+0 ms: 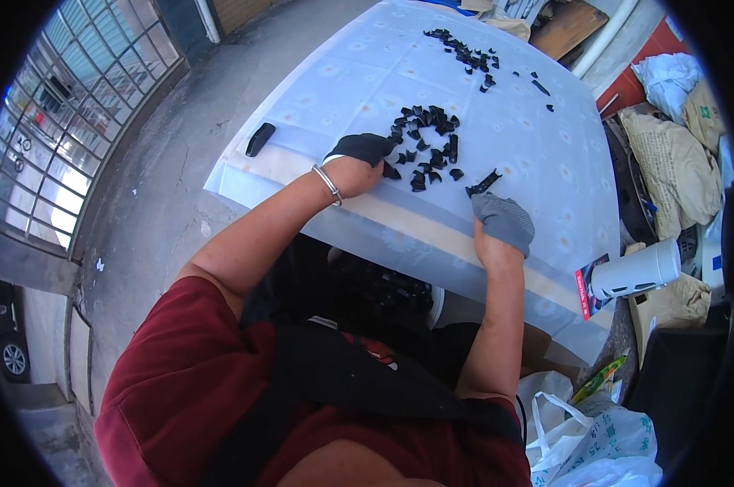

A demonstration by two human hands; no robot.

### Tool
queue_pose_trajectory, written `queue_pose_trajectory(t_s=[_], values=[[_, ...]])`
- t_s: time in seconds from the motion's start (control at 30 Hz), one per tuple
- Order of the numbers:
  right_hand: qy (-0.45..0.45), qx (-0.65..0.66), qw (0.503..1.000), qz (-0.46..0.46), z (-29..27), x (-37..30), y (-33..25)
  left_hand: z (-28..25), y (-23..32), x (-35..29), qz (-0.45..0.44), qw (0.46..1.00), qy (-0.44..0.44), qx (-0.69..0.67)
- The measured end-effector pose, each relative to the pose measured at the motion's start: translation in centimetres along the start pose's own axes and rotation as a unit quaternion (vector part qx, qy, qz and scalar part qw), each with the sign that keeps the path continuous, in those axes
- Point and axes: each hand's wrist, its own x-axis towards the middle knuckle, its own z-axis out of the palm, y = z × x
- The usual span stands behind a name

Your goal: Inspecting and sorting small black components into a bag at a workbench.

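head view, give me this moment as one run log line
left hand: dark-gloved, beside scattered black pieces | right hand: grey-gloved, fingertips at black part | flowered table cover | black block: left edge

Bright daylight glares through the metal grille [90,104], which fisheye distortion bends toward the black rim.

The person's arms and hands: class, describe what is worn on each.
The person wears short maroon fabric sleeves. The left hand has a black glove and, at its wrist, a silver metal bangle; the right hand has a grey, textured glove.
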Motion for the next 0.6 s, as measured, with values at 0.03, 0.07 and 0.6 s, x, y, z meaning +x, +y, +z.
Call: queue_pose_trajectory(t_s=[0.03,0.07,0.6], values=[[0.034,-0.001,0.999,-0.020,0.3,-0.1,0.5,0.0,0.1,0.0,-0.006,1.000,-0.016,0.013],[0.068,-0.003,0.997,-0.039,0.5,-0.2,1.0,0.2,-0.1,-0.1,-0.008,1.000,-0.017,0.014],[0.109,0.183,0.971,-0.112,1.0,-0.8,-1.2,0.8,0.0,-0.5,0.012,0.997,-0.005,0.073]])
